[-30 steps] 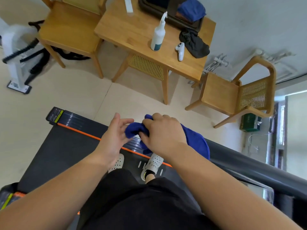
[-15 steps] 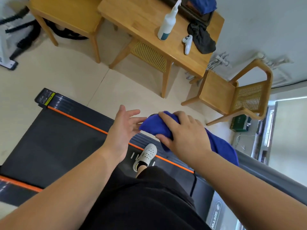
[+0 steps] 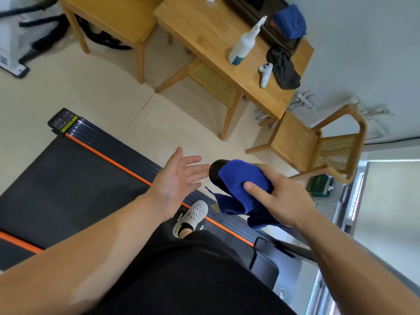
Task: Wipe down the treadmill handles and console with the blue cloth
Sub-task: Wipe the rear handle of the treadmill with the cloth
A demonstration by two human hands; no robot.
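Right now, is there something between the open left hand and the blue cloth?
No. In the head view only a narrow gap parts the left hand from the blue cloth, held by the right hand; behind it shows floor.

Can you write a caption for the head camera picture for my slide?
Right hand wraps blue cloth over treadmill handle end; left hand open beside it.

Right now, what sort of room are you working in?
Probably a home room used for exercise, not a gym: a treadmill underfoot, a wooden table with a spray bottle, and cane-backed chairs on a tiled floor.
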